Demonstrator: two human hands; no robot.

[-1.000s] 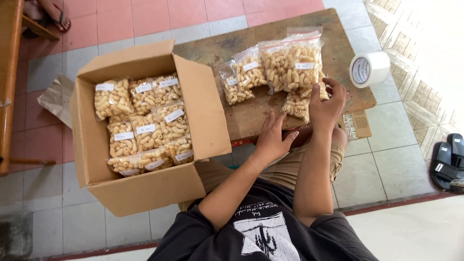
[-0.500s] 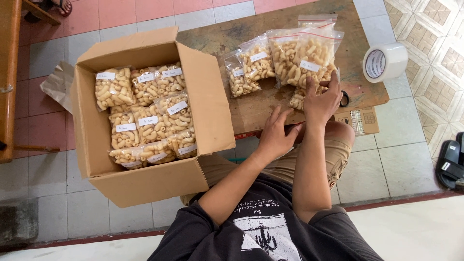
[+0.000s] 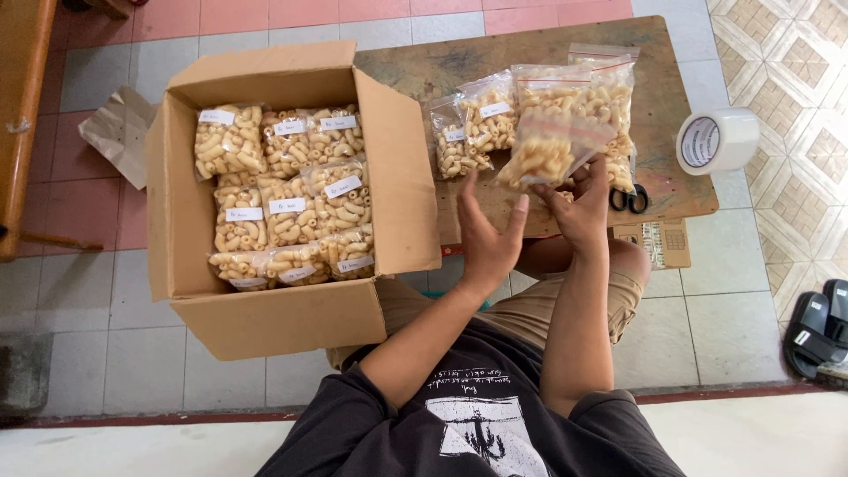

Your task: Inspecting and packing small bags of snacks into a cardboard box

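Note:
My right hand (image 3: 585, 208) holds a clear zip bag of pale macaroni-shaped snacks (image 3: 549, 148), lifted above the low wooden table (image 3: 495, 62). Just left of that bag, my left hand (image 3: 484, 234) is open with fingers spread, touching nothing. More snack bags (image 3: 473, 132) lie on the table behind the raised one. An open cardboard box (image 3: 190, 221) to my left is packed with several labelled snack bags (image 3: 283, 190).
A roll of clear packing tape (image 3: 717, 140) sits at the table's right edge. Black-handled scissors (image 3: 629, 200) lie by my right hand. A small flat carton (image 3: 664, 243) lies under the table edge. Dark sandals (image 3: 817, 327) are on the floor at right; crumpled paper (image 3: 119, 132) at left.
My right hand has lifted a snack bag off the table. My left hand rose from the table edge and opened beside it.

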